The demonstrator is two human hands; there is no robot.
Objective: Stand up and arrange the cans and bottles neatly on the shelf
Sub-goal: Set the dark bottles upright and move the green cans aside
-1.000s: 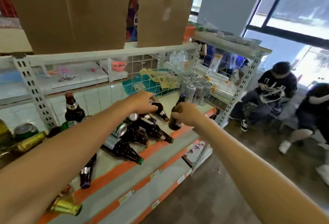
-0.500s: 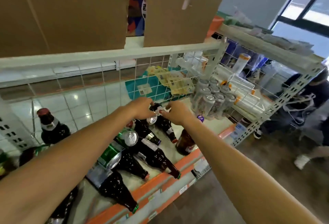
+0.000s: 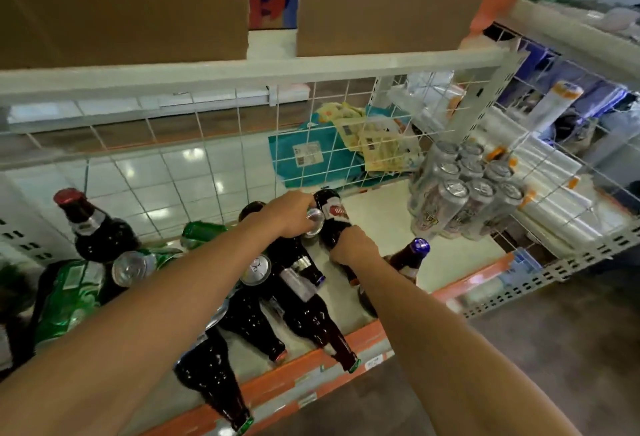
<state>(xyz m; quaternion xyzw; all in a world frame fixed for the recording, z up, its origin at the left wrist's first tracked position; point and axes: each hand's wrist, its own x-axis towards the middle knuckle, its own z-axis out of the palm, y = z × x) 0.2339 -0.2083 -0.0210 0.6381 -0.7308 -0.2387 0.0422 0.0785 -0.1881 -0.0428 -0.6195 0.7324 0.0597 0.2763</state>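
Right hand has its fingers wrapped round the dark glass bottle with the red label, mid-shelf just above the fallen bottles, while the left hand curls round a silver-ended can right against it. That bottle looks full, so I judge it heavy, rigid and slick, liable to crack on its neighbours, and best gripped round the wide body. The can should be light and dent easily, so go gently round its side.
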